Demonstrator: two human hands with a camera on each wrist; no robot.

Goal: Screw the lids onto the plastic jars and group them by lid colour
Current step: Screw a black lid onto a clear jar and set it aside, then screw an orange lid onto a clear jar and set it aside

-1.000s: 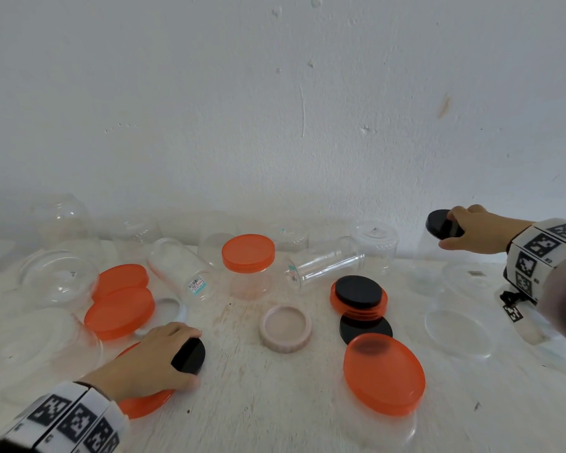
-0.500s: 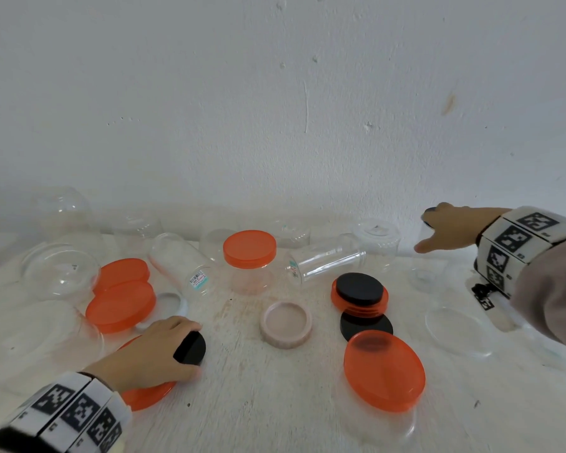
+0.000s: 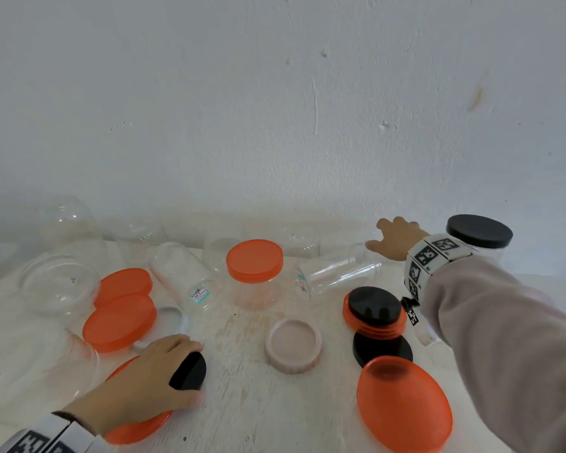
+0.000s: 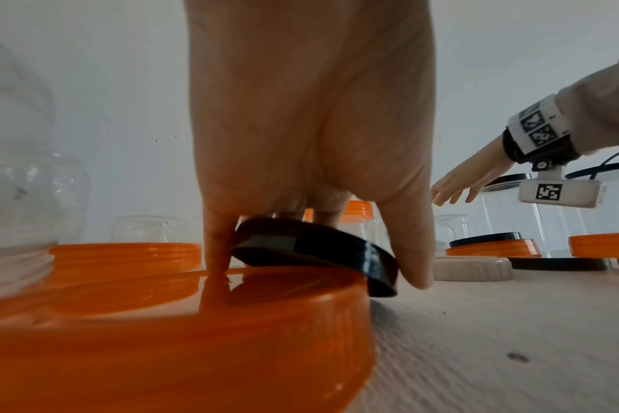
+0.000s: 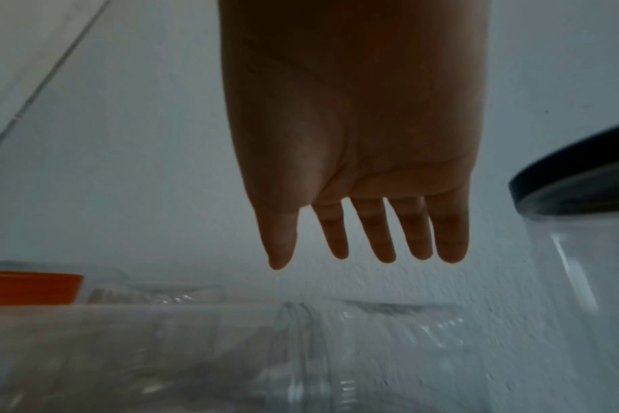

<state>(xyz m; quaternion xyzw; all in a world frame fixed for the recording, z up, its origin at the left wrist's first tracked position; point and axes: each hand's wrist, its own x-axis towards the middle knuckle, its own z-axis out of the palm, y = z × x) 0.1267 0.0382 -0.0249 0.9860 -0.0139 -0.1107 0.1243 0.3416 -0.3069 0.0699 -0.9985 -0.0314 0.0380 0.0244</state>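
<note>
My left hand (image 3: 164, 371) grips a small black lid (image 3: 190, 370) at the near left, tilted on the edge of an orange lid (image 4: 181, 335); the thumb and fingers (image 4: 412, 251) curl round the small black lid (image 4: 315, 251). My right hand (image 3: 396, 238) reaches over the back of the table with straight spread fingers (image 5: 375, 240), holding nothing, just above a clear jar lying on its side (image 3: 337, 276). Right of that wrist stands a clear jar with a black lid (image 3: 479, 235). An orange-lidded jar (image 3: 255, 266) stands in the middle.
Loose orange lids (image 3: 120, 322) and open clear jars (image 3: 59, 282) fill the left. A pink lid (image 3: 293, 346) lies upturned at centre. A black lid on an orange one (image 3: 374, 308), another black lid (image 3: 383, 351) and a big orange lid (image 3: 404, 403) sit at right. The wall is close behind.
My right hand let go of the black-lidded jar at the far right and moved left, fingers spread, over the lying clear jar. My left hand kept its hold on the small black lid.
</note>
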